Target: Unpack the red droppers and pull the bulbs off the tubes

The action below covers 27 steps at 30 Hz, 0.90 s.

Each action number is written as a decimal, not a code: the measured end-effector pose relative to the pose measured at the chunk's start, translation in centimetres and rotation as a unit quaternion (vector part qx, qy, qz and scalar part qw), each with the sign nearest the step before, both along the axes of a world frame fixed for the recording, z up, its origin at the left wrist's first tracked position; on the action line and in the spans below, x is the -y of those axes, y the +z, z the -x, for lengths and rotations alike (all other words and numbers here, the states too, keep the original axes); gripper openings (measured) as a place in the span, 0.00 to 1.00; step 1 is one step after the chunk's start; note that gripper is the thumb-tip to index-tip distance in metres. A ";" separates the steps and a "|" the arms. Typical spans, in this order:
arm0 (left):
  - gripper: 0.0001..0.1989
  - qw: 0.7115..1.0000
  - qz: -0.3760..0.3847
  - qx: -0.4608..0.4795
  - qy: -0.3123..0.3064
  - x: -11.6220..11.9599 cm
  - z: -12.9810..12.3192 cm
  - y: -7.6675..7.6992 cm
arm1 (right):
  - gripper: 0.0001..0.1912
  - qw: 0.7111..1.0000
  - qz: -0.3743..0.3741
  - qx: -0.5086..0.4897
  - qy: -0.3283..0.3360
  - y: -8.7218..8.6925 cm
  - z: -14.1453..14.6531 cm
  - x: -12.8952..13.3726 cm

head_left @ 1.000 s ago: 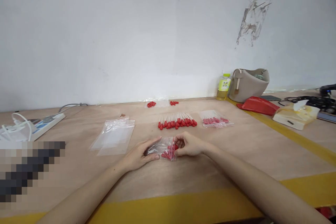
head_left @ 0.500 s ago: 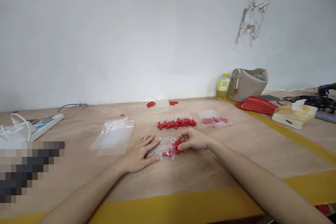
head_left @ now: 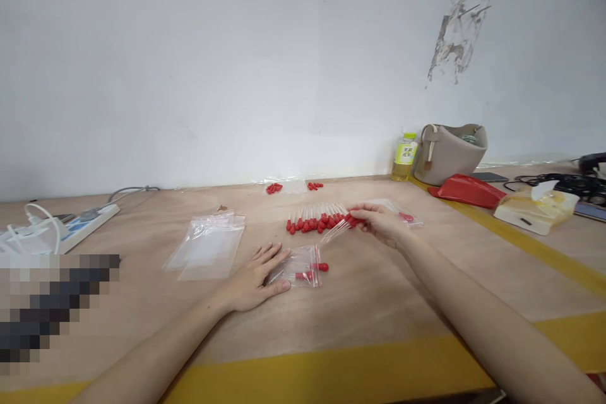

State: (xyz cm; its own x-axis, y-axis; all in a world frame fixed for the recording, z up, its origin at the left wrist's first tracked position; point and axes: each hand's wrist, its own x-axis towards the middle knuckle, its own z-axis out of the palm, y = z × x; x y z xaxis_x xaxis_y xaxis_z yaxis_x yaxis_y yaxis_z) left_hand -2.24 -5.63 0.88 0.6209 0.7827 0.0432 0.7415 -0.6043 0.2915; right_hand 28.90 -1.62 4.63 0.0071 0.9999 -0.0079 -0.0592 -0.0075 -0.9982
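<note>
My left hand (head_left: 255, 274) lies flat on the table, fingers pressing the left end of a small clear zip bag (head_left: 296, 268) that holds red-bulbed droppers; one red bulb sticks out of its mouth. My right hand (head_left: 381, 222) is raised a little above the table to the right of a row of loose red-bulbed droppers (head_left: 315, 219) and pinches one dropper (head_left: 338, 229) by its red bulb, its clear stem pointing down-left. A filled bag of droppers (head_left: 402, 214) lies just behind that hand.
A stack of empty zip bags (head_left: 208, 246) lies to the left. Loose red bulbs (head_left: 273, 187) sit near the wall. A power strip with cables (head_left: 66, 227) is far left. A bottle (head_left: 404, 157), beige bag (head_left: 449, 151), red pouch (head_left: 466, 190) and tissue pack (head_left: 534, 211) stand at right.
My right hand left the mouth of the small bag, moved back and right to the row of droppers and took hold of one. My left hand stayed on the bag.
</note>
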 end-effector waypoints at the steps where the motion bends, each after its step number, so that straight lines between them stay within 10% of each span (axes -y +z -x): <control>1: 0.32 1.000 0.000 0.000 0.001 0.0 0.0 0.0 | 0.09 0.999 -0.032 0.009 -0.025 0.3 -0.4 -0.2; 5: 0.32 1.000 -0.001 -0.015 0.006 0.0 0.0 0.0 | 0.16 0.967 -0.213 0.095 -0.102 1.1 -0.4 -1.4; 11: 0.32 1.000 -0.009 -0.017 0.005 -0.2 0.0 -0.1 | 0.13 0.840 -0.421 0.333 -0.076 -0.4 3.5 -3.7; 19: 0.31 1.000 -0.005 -0.006 0.004 -0.1 0.1 -0.1 | 0.16 0.747 -0.429 0.507 0.031 -3.5 6.9 -6.1; 27: 0.31 1.000 -0.001 -0.027 0.012 0.0 -0.1 0.1 | 0.18 0.719 -0.427 0.544 0.065 -3.9 6.5 -6.1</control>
State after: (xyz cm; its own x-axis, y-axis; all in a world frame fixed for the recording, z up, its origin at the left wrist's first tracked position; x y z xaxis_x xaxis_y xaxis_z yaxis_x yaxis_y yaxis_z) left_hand -2.14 -5.67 0.96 0.6035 0.7973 0.0130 0.7701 -0.5870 0.2497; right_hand 22.36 4.46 0.75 -0.5495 0.6291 0.5498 0.7070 0.7008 -0.0954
